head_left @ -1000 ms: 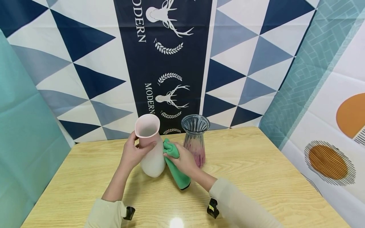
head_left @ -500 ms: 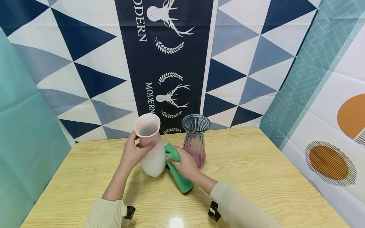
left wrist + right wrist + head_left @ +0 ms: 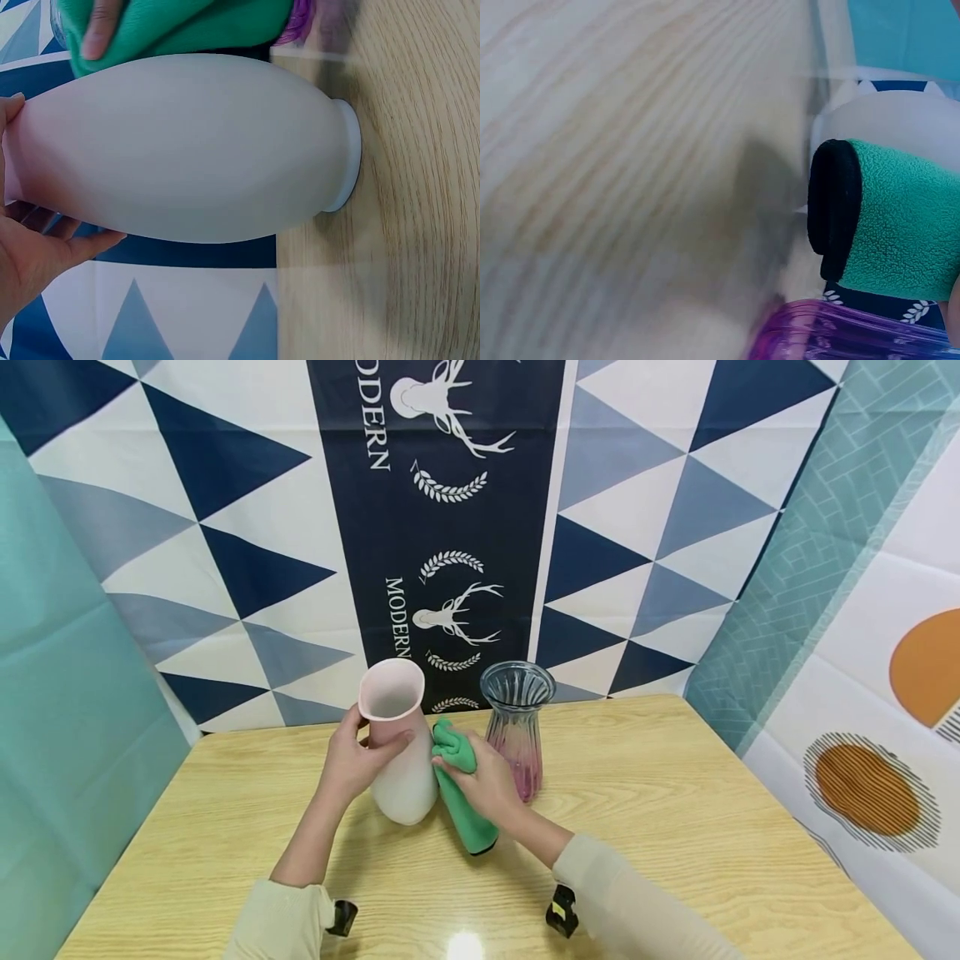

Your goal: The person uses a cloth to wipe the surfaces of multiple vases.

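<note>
A vase [image 3: 405, 777], pale pink at the neck and white below, stands near the middle of the table. My left hand [image 3: 358, 758] grips its neck, thumb across the front. In the left wrist view the smooth white body of the vase [image 3: 195, 150] fills the middle, its base ring by the wood. My right hand [image 3: 483, 781] holds a bunched green cloth [image 3: 463, 810] against the vase's right side. The cloth's dark-edged end hangs down, and in the right wrist view the fuzzy green cloth [image 3: 900, 225] shows its folded black border.
Just right of my right hand stands a ribbed glass vase [image 3: 517, 727], blue-grey at the rim and pink at the bottom. The wooden table [image 3: 675, 810] meets a patterned backdrop [image 3: 450, 527] at its far edge. Hanging cloths flank both sides.
The right hand with the green cloth dips slightly down along the vase's side, then comes back up. The left hand keeps its grip and the vase stays in place.
</note>
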The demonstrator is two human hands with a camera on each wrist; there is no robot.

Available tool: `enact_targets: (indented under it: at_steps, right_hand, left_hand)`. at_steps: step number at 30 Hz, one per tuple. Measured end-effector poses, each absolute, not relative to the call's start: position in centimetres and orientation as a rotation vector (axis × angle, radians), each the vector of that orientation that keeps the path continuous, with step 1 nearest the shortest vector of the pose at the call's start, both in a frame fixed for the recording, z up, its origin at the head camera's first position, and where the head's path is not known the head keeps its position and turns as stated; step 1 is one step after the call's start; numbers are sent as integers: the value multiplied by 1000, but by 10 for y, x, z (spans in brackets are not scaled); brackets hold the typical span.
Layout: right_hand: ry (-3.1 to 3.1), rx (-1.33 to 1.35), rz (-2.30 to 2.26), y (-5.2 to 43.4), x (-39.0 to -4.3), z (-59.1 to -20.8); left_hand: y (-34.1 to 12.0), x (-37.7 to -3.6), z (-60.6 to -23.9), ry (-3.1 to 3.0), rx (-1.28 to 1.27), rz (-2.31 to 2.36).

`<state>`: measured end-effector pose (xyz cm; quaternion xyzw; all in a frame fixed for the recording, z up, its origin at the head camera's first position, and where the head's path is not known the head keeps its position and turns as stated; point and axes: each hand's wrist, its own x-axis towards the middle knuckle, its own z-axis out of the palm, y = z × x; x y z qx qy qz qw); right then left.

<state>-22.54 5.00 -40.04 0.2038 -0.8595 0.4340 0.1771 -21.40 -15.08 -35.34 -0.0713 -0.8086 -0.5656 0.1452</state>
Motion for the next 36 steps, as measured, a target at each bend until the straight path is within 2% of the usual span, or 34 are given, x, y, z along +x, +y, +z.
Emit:
enact_targets:
  at_steps: [18, 36]
  right_hand:
    - [-2287, 685, 1241, 44, -239, -350]
    - [-2410, 729, 1290, 43, -240, -354]
  left_hand:
    - [-150, -215, -353, -2347, -208, -1641]
    - [-150, -215, -352, -2370, -209, -1625]
